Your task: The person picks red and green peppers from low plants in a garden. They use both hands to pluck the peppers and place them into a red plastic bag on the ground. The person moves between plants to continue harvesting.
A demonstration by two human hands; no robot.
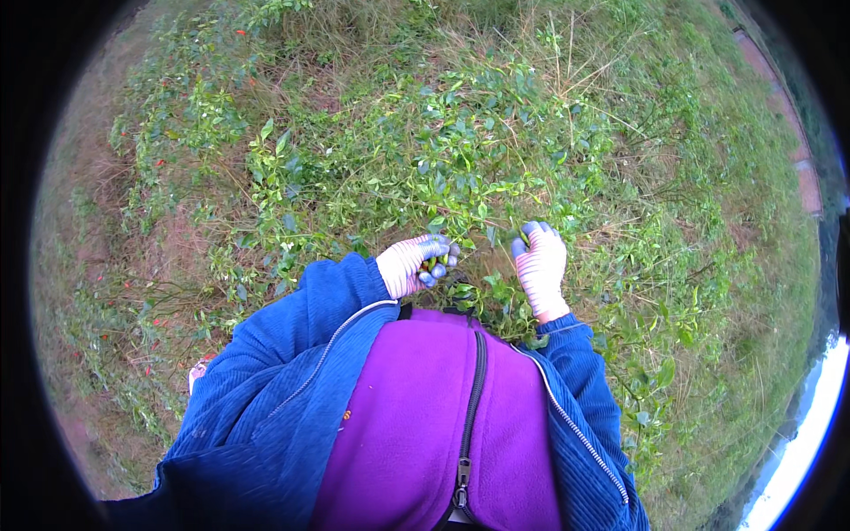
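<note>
My left hand, in a pink-and-white striped glove with grey-blue fingertips, curls around several slim green chili peppers. Its fingers are closed over them, just in front of my body. To the right, my right hand wears a matching glove and reaches up among the leaves. A small green pod, apparently a chili pepper, shows between its thumb and fingers. Between and beyond both hands stands a leafy green pepper plant, some of whose stems hang close to my fingertips.
More leafy plants and dry grass stalks spread on every side. Small red peppers dot the growth at the left. A reddish-brown strip runs along the far right edge. My blue jacket sleeves lie near the stems.
</note>
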